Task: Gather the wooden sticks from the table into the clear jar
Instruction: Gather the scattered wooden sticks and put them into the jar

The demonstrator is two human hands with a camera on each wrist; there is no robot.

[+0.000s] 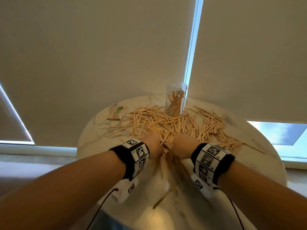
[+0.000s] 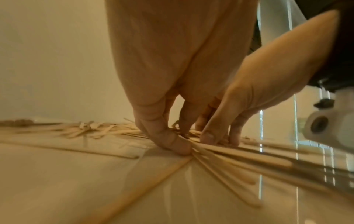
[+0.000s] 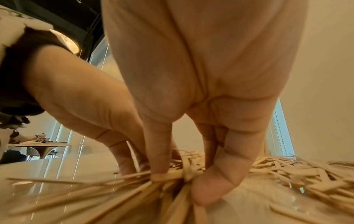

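Observation:
Loose wooden sticks (image 1: pixel 174 123) lie in a wide pile across the round marble table (image 1: pixel 99 133). The clear jar (image 1: pixel 176 100) stands upright behind the pile with some sticks inside. My left hand (image 1: pixel 153 145) and right hand (image 1: pixel 181 146) are side by side at the pile's near edge. Both pinch one bundle of sticks (image 1: pixel 167 146) between them. In the left wrist view the left hand (image 2: pixel 184 139) presses the bundle (image 2: pixel 229 156) against the tabletop. In the right wrist view the right hand (image 3: pixel 182 178) curls round the same sticks (image 3: pixel 168 177). Long sticks trail from the bundle toward me (image 1: pixel 166 183).
A wrapped pack of sticks (image 1: pixel 117 112) lies at the table's back left. Roller blinds (image 1: pixel 99 55) hang close behind the table. In the right wrist view another table (image 3: pixel 38 145) with a person's hand at it shows far off on the left.

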